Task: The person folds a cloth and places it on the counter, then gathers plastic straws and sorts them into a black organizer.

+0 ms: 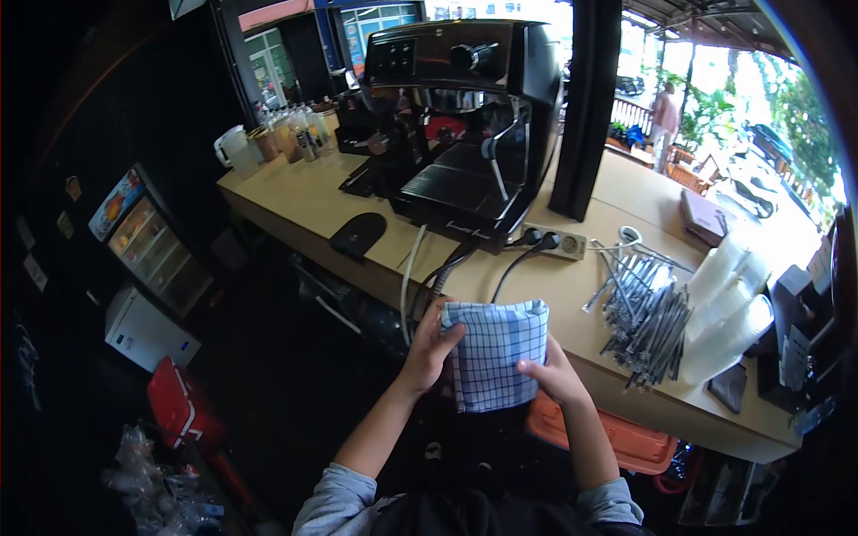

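Observation:
A folded cloth [496, 357], white with a blue check pattern, is held up in front of the counter's edge. My left hand [433, 348] grips its left side, thumb on the front face and fingers behind. On the right side my right hand [556, 371] pinches it the same way, thumb in front. Beyond the cloth stands a black espresso machine [474, 134] with a steam wand [493, 156] and a drip tray [460, 188]. Cables and a pale hose [413, 277] run down over the counter edge behind my hands.
On the counter [295, 201] are wrapped straws [648, 317], stacked plastic cups [728, 304], a power strip [559, 243], a brown pouch [704, 217], a black mat [359, 234], bottles [308, 134] and a jug [237, 150]. An orange bin lid [608, 438] lies below; a red chair [183, 402] stands left. A person [664, 121] is outside.

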Demonstrator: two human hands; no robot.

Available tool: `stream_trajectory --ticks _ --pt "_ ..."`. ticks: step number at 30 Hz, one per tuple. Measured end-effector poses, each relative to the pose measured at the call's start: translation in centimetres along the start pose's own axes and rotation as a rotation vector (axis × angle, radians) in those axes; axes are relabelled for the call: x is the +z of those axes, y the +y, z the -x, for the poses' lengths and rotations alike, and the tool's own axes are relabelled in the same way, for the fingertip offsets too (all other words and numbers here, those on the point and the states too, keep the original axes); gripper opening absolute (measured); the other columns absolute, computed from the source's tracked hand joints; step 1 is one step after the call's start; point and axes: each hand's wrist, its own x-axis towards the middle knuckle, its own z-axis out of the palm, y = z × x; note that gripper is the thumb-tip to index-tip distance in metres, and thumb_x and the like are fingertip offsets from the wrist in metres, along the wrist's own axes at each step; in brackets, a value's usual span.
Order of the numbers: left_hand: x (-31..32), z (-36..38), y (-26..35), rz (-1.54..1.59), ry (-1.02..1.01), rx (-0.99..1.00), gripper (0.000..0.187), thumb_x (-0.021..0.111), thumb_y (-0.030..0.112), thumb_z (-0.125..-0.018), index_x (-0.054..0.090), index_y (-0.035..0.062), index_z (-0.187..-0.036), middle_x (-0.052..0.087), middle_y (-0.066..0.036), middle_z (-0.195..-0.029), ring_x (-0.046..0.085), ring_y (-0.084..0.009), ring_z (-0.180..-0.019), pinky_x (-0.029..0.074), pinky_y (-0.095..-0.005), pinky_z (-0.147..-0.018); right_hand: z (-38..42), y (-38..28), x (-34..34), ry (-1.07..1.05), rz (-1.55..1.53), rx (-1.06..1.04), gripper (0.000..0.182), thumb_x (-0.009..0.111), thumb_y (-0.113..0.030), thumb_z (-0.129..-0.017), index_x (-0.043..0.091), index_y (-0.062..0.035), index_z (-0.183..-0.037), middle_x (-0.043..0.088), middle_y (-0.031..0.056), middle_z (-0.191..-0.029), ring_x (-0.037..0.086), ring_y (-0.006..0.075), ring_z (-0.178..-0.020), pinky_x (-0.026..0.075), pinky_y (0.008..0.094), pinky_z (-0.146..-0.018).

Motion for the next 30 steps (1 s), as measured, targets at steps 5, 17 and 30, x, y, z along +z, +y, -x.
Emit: stream_trajectory --ticks 5,17,30 --pt "-4.8 -0.1 0.0 0.205 0.002 -0.226 0.045 0.057 0.022 -0.085 0.038 0.0023 -0.121 0.051 -0.008 -0.11 0.049 -0.0134 -0.103 0.038 -0.0285 -0.089 -2.1 0.8 3.9 -0.006 0.038 -0.006 0.035 0.065 -0.012 -0.078 0.05 0.0034 -0.106 0.06 0.0072 -0.097 0.055 0.0126 -0.09 0.044 0.0285 -0.082" --pt "-30.5 -2.3 3.1 -0.168 0.156 -0.245 0.046 0.06 0.01 -0.08 0.041 0.0002 -0.121 0.056 -0.005 -0.103 0.054 -0.0114 -0.093 0.044 -0.0253 -0.082 -19.6 11.9 18.8 0.017 0.005 -0.061 0.063 0.057 0.004 -0.078 0.016 -0.0057 -0.126 0.045 0.0159 -0.112 0.052 0.0201 -0.1 0.047 0.0302 -0.082" --pt "-41.0 -18.1 1.2 -1.258 -0.071 0.396 0.058 0.053 0.028 -0.084 0.031 -0.0016 -0.129 0.03 -0.026 -0.132 0.026 -0.041 -0.123 0.02 -0.0483 -0.102 -32.8 14.6 21.5 0.405 1.178 -0.318 0.056 0.058 -0.023 -0.08 0.035 -0.0001 -0.125 0.024 0.0272 -0.134 0.032 0.0418 -0.12 0.033 0.0475 -0.094"
